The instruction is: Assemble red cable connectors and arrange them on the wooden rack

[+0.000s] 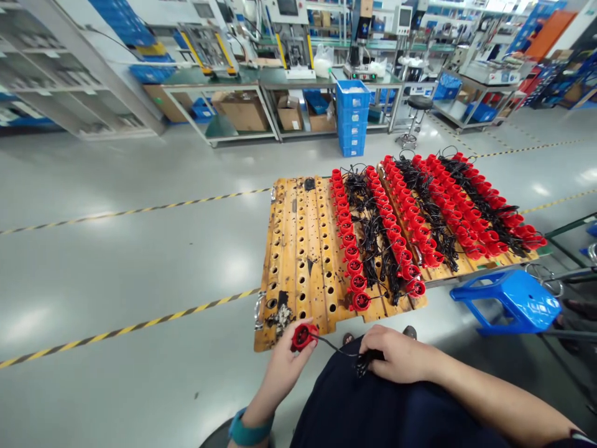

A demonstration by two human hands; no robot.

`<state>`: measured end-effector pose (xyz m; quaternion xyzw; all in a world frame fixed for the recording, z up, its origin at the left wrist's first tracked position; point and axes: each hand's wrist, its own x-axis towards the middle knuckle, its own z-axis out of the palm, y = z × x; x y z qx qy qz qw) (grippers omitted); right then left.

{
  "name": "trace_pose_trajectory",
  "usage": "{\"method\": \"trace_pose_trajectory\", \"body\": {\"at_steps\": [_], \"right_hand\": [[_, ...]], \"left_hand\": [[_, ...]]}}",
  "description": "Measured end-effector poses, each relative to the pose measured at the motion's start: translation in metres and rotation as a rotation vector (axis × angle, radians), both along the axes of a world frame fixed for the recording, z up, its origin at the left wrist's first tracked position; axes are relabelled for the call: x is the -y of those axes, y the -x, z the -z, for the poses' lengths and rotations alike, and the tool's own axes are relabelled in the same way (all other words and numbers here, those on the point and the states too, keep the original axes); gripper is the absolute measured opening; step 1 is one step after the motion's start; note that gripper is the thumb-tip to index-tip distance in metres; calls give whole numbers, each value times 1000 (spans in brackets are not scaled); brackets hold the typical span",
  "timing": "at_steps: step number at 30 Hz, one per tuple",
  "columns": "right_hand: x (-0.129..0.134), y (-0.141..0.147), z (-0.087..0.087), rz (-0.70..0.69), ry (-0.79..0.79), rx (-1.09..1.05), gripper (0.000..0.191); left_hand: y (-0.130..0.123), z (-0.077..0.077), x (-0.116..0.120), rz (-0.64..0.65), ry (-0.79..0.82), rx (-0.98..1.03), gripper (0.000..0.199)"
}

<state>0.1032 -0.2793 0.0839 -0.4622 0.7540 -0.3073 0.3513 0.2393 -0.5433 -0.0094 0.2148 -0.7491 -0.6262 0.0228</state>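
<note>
Glossy grey floor (pixel 140 267), cluttered workbenches (pixel 273 77)

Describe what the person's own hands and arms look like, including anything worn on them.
The left hand and right hand are both ungloved. A wide teal band circles the left wrist. The right forearm is bare as far as a dark edge with a pale stripe, perhaps a sleeve hem; too little shows to tell.
</note>
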Motion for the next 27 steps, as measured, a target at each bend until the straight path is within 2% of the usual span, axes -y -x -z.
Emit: {"method": "trace_pose_trajectory", "body": {"at_steps": [5, 10, 13, 16, 21, 24, 27], "right_hand": [[7, -4, -5, -4, 69, 11, 29], [6, -5, -9, -14, 41, -18, 27], [9, -5, -12, -68, 14, -51, 27], [25, -6, -13, -167, 6, -94, 23], [68, -16, 4, -273, -20, -204, 16], [83, -24, 16, -331, -19, -259, 18], [84, -28, 25, -346, -31, -261, 22]], "left_hand": [[19, 6, -19, -51, -166, 23, 48], [31, 10, -23, 30, 15, 62, 44], [41, 2, -9, 166, 107, -6, 43], [60, -11, 10, 337, 169, -139, 41], [98, -23, 31, 595, 256, -230, 40], [109, -18, 34, 699, 325, -211, 38], [104, -3, 35, 737, 317, -223, 37]]}}
